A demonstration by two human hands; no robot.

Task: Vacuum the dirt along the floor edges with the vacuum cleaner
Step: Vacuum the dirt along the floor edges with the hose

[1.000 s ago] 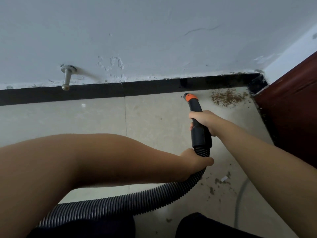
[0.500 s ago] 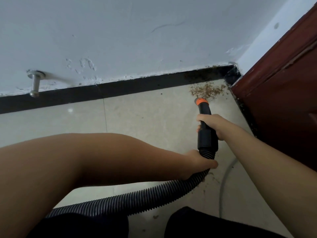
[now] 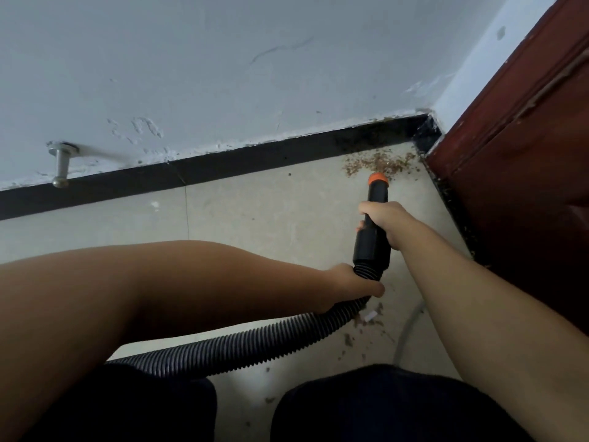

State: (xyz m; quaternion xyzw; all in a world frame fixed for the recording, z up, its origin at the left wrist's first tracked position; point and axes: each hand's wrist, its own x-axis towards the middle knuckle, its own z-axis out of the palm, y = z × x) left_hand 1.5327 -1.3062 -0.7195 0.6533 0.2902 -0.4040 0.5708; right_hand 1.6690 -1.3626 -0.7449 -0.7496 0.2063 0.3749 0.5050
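The right hand (image 3: 387, 223) grips the nozzle (image 3: 374, 218) and the left hand (image 3: 353, 282) grips the hose (image 3: 242, 347), orange tip (image 3: 378, 179) touching the dirt pile (image 3: 379, 162) in the corner between black baseboard (image 3: 242, 161) and red door (image 3: 522, 173).

White wall (image 3: 223, 59), black skirting (image 3: 223, 161), beige floor (image 3: 255, 218), red-brown door (image 3: 526, 186)

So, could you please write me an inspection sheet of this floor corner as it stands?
Surface: beige tiled floor.
Job's things: vacuum nozzle, orange tip at the dirt pile in the corner; ribbed hose trails back.
Clutter: loose debris near the hose.
Grippers: right hand grips the nozzle; left hand holds the hose.
Cables: grey cord on the floor.
Surroundings: black skirting, doorstop, red-brown door.
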